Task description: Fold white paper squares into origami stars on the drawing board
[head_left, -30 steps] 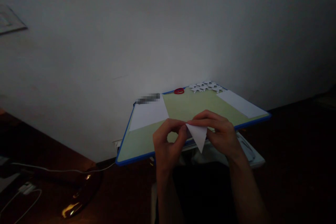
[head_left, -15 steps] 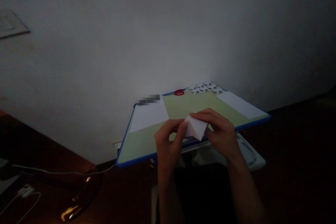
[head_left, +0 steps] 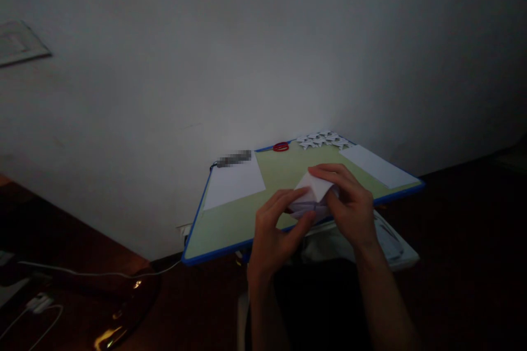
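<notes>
A folded sheet of white paper (head_left: 308, 189) is held between both hands above the table's front edge. My left hand (head_left: 278, 225) has its fingers on the paper's left part and its thumb at the lower edge. From the right, my right hand (head_left: 349, 203) pinches the paper, fingers on top and thumb behind a flap. The flaps stand partly apart, with a crease between them. Some of the paper is hidden behind the fingers.
The green table (head_left: 230, 230) has a blue rim. On it lie a white sheet (head_left: 233, 184) at left, more white paper (head_left: 379, 165) at right, red-handled scissors (head_left: 281, 147) and several folded paper pieces (head_left: 323, 140) at the back. A wall (head_left: 263, 55) rises behind.
My left hand has shifted right along the paper, its fingers and thumb spreading wider. The paper has turned, and its flaps are opened more. My right hand keeps its hold.
</notes>
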{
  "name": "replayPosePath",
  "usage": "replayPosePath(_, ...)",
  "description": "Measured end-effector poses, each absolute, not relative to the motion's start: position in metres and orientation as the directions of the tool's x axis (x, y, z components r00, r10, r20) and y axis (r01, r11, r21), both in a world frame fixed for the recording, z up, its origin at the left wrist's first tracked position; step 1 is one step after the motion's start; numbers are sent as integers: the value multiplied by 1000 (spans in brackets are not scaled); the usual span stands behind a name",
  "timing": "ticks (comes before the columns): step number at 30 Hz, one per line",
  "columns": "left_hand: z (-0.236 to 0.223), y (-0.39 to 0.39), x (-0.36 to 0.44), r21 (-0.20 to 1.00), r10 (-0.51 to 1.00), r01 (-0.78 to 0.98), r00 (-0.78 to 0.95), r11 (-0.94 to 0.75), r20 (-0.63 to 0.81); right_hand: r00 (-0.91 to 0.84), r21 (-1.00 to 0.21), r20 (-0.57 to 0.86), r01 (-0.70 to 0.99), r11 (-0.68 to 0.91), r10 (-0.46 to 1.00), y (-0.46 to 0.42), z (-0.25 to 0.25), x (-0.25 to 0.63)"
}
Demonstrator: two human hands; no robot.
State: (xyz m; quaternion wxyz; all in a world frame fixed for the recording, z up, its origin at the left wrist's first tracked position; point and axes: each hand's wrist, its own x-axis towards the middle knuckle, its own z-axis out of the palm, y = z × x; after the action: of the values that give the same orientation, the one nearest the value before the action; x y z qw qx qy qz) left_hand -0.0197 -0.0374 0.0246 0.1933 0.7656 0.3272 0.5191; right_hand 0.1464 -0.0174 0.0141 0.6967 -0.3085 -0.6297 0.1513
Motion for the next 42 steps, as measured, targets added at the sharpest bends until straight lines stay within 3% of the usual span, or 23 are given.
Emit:
replayPosePath(5, 27, -36, -18, 614, 676, 290, 227, -734, 701, 27, -609, 790, 145, 780, 612, -21, 16, 149)
replayPosePath(9, 23, -34, -21, 680, 726, 260, 184, -686, 662, -23, -667, 740, 103, 738, 672, -24, 17, 149)
replayPosePath(15, 16, -30, -21, 775, 807, 250, 45, -580, 589, -46, -658, 740, 164, 735, 672, -20, 14, 143)
replayPosePath(21, 13, -28, -21, 793, 804, 160, 10, -588, 594, -14, -696, 712, 117, 709, 702, -18, 10, 141)
replayPosePath(28, 17, -28, -23, 705, 757, 317, 69, -634, 649, 17, -685, 725, 129, 717, 689, -15, 13, 143)
replayPosePath(37, 23, -28, -19, 633, 677, 295, 73, -716, 732, 10, -632, 773, 91, 769, 634, -18, 17, 143)
replayPosePath(42, 23, -30, -19, 663, 705, 267, 104, -699, 702, 22, -630, 776, 55, 775, 630, -17, 14, 145)
